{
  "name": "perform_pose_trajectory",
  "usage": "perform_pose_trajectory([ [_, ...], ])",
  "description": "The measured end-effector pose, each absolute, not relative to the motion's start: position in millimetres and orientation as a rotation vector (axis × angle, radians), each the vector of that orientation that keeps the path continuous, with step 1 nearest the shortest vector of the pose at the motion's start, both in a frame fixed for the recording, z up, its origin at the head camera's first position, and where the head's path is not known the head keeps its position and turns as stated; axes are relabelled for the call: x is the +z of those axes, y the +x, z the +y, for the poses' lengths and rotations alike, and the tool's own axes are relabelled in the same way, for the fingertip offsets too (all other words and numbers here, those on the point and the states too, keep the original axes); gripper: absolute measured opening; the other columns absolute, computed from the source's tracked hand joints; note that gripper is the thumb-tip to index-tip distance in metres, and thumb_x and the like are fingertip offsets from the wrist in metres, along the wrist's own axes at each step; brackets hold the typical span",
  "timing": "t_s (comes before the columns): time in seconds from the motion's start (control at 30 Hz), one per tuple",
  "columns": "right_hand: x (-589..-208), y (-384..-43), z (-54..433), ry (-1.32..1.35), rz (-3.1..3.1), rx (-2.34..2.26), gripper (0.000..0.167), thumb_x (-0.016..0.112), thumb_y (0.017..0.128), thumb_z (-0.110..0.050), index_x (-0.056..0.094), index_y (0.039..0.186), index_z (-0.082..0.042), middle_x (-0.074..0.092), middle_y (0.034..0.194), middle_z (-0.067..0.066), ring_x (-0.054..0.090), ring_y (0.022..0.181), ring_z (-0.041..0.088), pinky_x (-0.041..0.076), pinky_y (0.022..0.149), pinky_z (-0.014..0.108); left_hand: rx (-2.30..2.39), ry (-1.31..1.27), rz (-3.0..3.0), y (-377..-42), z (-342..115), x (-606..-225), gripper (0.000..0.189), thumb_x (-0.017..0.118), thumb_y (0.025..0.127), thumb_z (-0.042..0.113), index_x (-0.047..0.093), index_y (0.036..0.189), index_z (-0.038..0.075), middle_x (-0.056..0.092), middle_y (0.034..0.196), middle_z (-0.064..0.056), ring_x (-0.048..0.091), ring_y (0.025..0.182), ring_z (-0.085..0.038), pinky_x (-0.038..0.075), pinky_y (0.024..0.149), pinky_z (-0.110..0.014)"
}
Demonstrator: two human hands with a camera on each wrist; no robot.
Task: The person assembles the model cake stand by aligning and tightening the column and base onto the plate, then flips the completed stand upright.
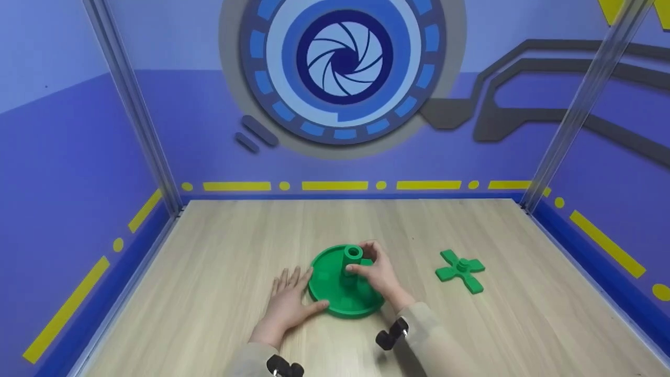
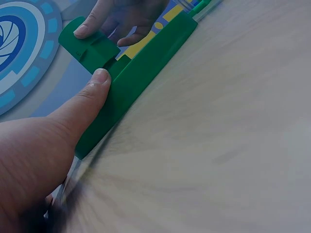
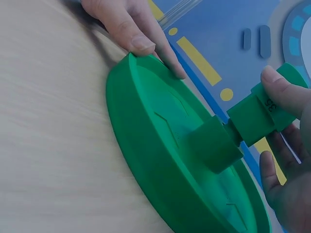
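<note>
A round green tray (image 1: 325, 280) with a raised rim lies on the table, and a short round socket (image 3: 211, 145) stands up from its middle. My left hand (image 1: 289, 306) rests at the tray's near left, fingers straight along its side and thumb on the rim. Between thumb and fingers, my right hand (image 1: 381, 272) grips a hollow green cylinder (image 3: 255, 114) marked with a number. The cylinder's narrower lower end is right at the socket's mouth, and it leans slightly in the right wrist view.
To the right of the tray lies a green cross-shaped piece (image 1: 461, 268) with four flat arms and a stepped round knob at its centre. Blue printed walls (image 1: 335, 170) and metal corner posts (image 1: 138, 112) enclose the wooden table (image 1: 235, 235).
</note>
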State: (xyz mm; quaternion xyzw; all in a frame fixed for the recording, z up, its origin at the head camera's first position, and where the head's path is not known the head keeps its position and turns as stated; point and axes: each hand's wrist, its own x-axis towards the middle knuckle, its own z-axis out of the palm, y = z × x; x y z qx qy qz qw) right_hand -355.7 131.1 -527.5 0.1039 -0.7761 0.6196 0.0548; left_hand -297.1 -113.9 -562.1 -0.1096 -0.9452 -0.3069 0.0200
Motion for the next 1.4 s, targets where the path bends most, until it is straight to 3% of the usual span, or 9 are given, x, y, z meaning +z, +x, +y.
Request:
perform_pose_trajectory([
  [0.27,-524,-357,142,0.543,-2.403,1.945,0.069,0.083,0.086,-0.008,0.051,0.147,-0.003,0.057,0.147,0.021,0.051,0.139,0.04,0.034,0.122,0.06,-0.93,-0.34,-2.931,-298,-114,-562,0.102,0.069,0.084,0.072,0.036,0.161,0.014,0.029,0.167,-0.026,0.013,0.157,-0.053,0.009,0.128,-0.067],
  [0.5,-516,-358,151,0.791,-2.443,2.023,0.064,0.067,0.097,-0.002,0.04,0.155,0.001,0.047,0.157,0.024,0.041,0.149,0.043,0.03,0.124,0.061,-0.935,-0.34,-2.923,-299,-114,-562,0.102,0.069,0.084,0.071,0.036,0.161,0.014,0.029,0.166,-0.027,0.014,0.157,-0.053,0.009,0.128,-0.067],
  [0.73,-516,-358,149,0.697,-2.502,2.002,0.056,0.063,0.1,-0.005,0.045,0.153,0.0,0.052,0.153,0.023,0.046,0.146,0.04,0.039,0.121,0.056,-0.97,-0.34,-2.918,-298,-114,-562,0.101,0.069,0.084,0.071,0.035,0.162,0.015,0.028,0.167,-0.025,0.012,0.157,-0.052,0.007,0.128,-0.066],
  [1.07,-523,-354,142,0.526,-2.423,2.002,0.05,0.072,0.094,-0.005,0.056,0.141,0.0,0.063,0.139,0.02,0.055,0.137,0.038,0.037,0.121,0.059,-0.956,-0.337,-2.926,-297,-114,-564,0.101,0.069,0.084,0.071,0.036,0.161,0.015,0.028,0.167,-0.026,0.013,0.157,-0.052,0.007,0.128,-0.067],
  [1.4,-528,-353,135,0.357,-2.397,1.929,0.047,0.082,0.086,-0.008,0.06,0.127,-0.002,0.068,0.125,0.015,0.061,0.124,0.032,0.042,0.115,0.059,-0.932,-0.343,-2.927,-298,-114,-566,0.102,0.069,0.083,0.072,0.036,0.161,0.015,0.029,0.167,-0.026,0.014,0.157,-0.052,0.009,0.128,-0.067],
])
